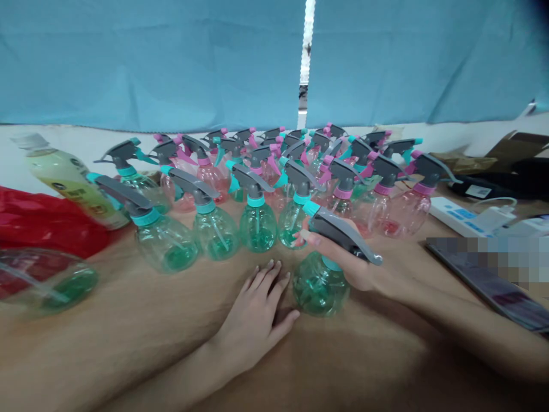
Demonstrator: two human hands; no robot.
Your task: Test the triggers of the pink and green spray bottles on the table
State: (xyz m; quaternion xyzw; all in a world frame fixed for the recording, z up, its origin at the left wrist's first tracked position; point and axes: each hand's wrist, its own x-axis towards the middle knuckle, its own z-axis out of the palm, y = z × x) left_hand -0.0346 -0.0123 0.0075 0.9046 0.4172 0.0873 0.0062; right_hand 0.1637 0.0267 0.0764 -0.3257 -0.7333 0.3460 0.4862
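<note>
My right hand is wrapped round the neck of a green spray bottle, just under its grey trigger head with a teal nozzle. The bottle stands near the middle of the table, its nozzle facing left. Flat on the wood beside it lies my left hand, fingers stretched out and nothing held. Right behind the hands is a row of similar green spray bottles with teal collars. Pink spray bottles with pink collars stand at the right of the group, and more of both colours crowd the back.
At the far left another clear green bottle is cut by the frame, near a red plastic bag and a tilted drink bottle. To the right lie a phone-like dark slab and a white power strip. Blue cloth hangs behind.
</note>
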